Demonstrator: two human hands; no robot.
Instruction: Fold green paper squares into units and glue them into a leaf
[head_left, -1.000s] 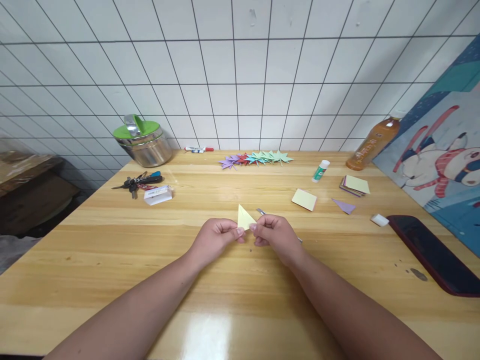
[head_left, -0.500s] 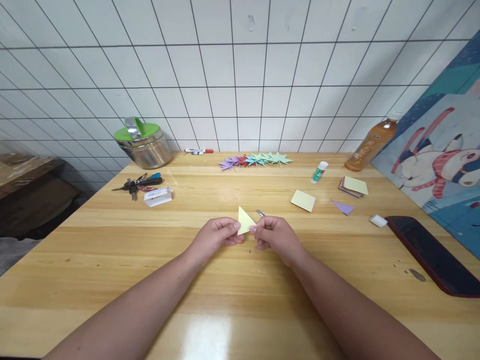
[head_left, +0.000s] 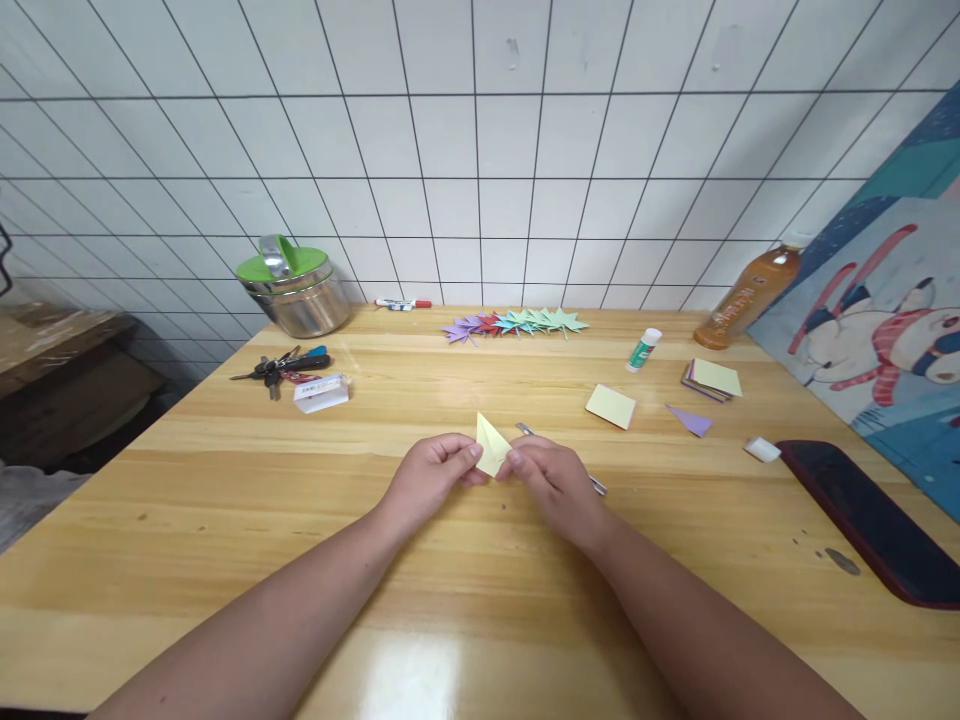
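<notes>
A small folded piece of yellow paper point(head_left: 491, 447), pointed at the top, is held up between both hands over the wooden table. My left hand point(head_left: 439, 470) pinches its left edge with thumb and fingers. On the right side, my right hand point(head_left: 551, 480) grips the lower corner. Creases run down the paper's face. A thin metal tool point(head_left: 598, 485) lies on the table partly under my right hand; only its two ends show, so its kind is unclear.
Behind lies a row of folded paper pieces point(head_left: 517, 322). To the right are yellow paper sheets point(head_left: 611, 406), a paper stack point(head_left: 712, 379), a purple paper triangle point(head_left: 690, 420), a glue stick point(head_left: 643, 350), a bottle point(head_left: 750, 295) and a phone point(head_left: 870, 520). Keys point(head_left: 281, 368) and a lidded pot point(head_left: 300, 295) stand left.
The yellow paper shows a wider, kite-like shape with its lower part more visible. My right hand has shifted slightly and uncovered the metal tool's lower end. The view has moved a little.
</notes>
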